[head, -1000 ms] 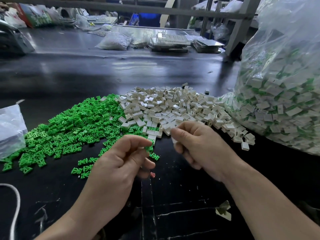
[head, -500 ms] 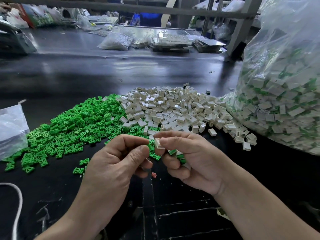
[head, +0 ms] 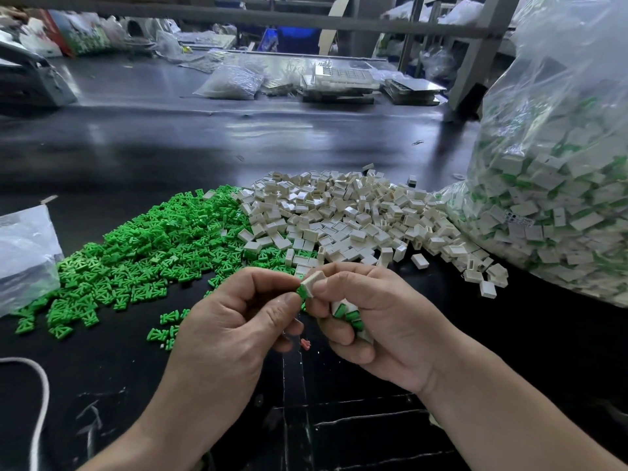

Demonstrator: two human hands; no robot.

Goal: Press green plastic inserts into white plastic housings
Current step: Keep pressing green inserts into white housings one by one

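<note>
Since the earlier frame the hands have drawn together. The left hand (head: 238,321) now pinches a green insert (head: 301,291) against the open end of a white housing (head: 314,279). The right hand (head: 384,324) pinches that housing, and its curled lower fingers also hold assembled pieces (head: 350,311). Behind the hands on the black table (head: 204,147) lie the insert pile (head: 153,249) and the housing pile (head: 339,215). A filled clear bag (head: 560,198) stands at the right edge.

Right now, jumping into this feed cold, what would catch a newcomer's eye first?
The bright heap of green inserts spreads left of centre on the dark table, butting against a pile of white housings. At right, a big clear bag bulges with white and green pieces. Up front, the left hand and right hand meet, pinching one green insert against one white housing.
</note>
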